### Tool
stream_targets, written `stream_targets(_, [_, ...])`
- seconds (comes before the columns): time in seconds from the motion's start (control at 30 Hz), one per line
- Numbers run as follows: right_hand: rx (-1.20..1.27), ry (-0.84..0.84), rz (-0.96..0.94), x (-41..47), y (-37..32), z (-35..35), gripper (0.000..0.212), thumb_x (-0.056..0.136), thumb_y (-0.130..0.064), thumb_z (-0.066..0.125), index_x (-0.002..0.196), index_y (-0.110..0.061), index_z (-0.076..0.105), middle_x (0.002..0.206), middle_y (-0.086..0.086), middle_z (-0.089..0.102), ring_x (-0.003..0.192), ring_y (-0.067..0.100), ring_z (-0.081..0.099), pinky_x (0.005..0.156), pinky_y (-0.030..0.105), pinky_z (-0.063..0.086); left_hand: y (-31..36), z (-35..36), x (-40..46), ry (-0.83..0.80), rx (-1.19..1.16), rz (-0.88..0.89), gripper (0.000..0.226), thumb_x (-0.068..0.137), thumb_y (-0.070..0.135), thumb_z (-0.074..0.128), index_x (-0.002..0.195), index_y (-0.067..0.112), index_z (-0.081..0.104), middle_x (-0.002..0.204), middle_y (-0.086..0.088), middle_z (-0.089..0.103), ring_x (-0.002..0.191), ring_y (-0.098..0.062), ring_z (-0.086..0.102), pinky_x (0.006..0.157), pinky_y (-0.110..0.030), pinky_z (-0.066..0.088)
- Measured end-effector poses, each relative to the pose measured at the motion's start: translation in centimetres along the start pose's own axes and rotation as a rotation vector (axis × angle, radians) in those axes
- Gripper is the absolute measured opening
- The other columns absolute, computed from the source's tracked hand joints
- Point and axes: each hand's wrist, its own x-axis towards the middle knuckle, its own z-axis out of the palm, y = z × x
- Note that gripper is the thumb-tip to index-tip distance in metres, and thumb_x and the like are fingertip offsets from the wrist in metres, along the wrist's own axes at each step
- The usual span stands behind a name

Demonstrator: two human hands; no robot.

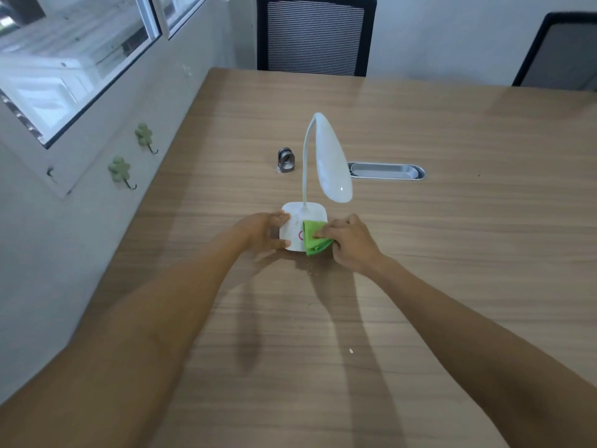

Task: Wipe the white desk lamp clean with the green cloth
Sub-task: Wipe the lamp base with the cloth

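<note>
Lamp base braced and wiped, mid-bench.
The cloth [315,242] is pinched by the right hand [350,242] on the lamp [298,226] base's right side; left hand [265,232] fingers are spread around its left edge; unwiped surface lies leftward.

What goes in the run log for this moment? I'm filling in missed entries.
step: wiping base | left hand: steadying lamp base | right hand: pressing green cloth on base | lamp head: untouched

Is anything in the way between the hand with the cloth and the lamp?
Nothing visible. The right hand already presses the green cloth onto the lamp base, while the left hand steadies its other side.
</note>
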Motion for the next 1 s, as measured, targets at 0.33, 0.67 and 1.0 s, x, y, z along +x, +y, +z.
stream_targets(0.33, [0.118,0.054,-0.047,-3.9,1.4,-1.5,0.051,0.065,-0.008,0.035,0.102,-0.019,0.068,0.104,0.007,0.071,0.092,0.035,0.060,0.080,0.048,0.050,1.1,-0.7,-0.3,-0.030,0.091,-0.033,0.075,0.088,0.043,0.058,0.151,0.021,0.024,0.160,0.000,0.023,0.145,-0.023,0.024,0.118,-0.036,0.023])
stream_targets(0.67, [0.758,0.106,0.369,-4.6,-0.7,-4.3,0.036,0.075,0.012,0.054,0.079,-0.022,0.066,0.083,0.002,0.065,0.082,0.018,0.057,0.071,0.021,0.047,3.1,-1.4,-4.1,0.015,-0.367,-0.050,0.057,0.075,0.022,0.079,0.128,0.019,0.059,0.123,-0.007,0.065,0.103,-0.013,0.059,0.087,-0.020,0.041])
stream_targets(1.0, [1.134,-0.080,0.446,-4.7,-3.9,-4.0,0.031,0.079,0.010,0.058,0.088,-0.020,0.061,0.088,0.005,0.060,0.084,0.018,0.056,0.073,0.030,0.047,4.1,-2.3,-6.6,-0.009,-0.692,-0.069,0.029,0.081,0.011,0.071,0.109,0.005,0.073,0.086,0.000,0.069,0.062,0.006,0.063,0.057,-0.002,0.044])
